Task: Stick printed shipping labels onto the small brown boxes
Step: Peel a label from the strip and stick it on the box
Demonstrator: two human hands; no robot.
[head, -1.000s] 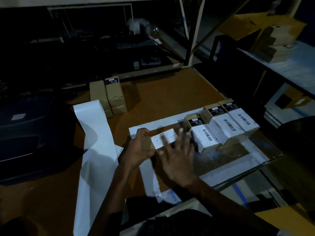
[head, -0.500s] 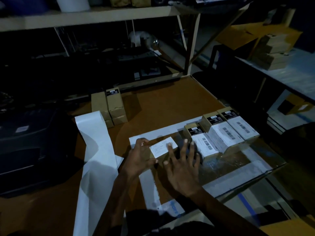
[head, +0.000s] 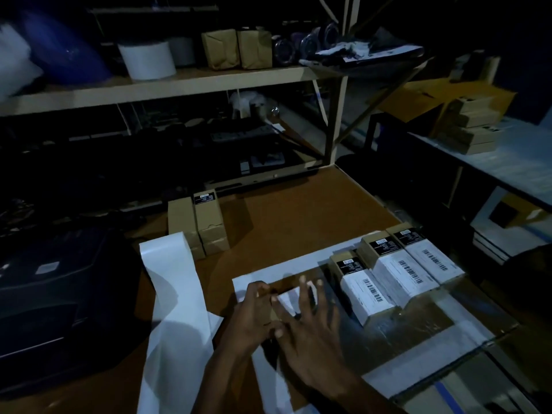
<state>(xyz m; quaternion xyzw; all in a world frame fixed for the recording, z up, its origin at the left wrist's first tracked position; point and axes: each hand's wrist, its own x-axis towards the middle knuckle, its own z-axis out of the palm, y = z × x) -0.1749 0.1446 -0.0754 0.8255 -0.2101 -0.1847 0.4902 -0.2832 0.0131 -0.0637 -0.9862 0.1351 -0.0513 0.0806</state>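
On the desk (head: 298, 204), just left of three labelled boxes (head: 397, 273), the left hand (head: 254, 312) grips a small brown box (head: 276, 312) while the right hand's (head: 310, 339) straight, spread fingers (head: 303, 289) press a white label (head: 291, 298) onto its top.

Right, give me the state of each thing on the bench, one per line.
Box under the hands: label half on, mostly hidden.
Left hand: curled, steadying that box.
Right hand: fingers spread flat, pressing the label.
Three boxes at right: labelled, side by side.
Backing strip: unrolled, trailing.
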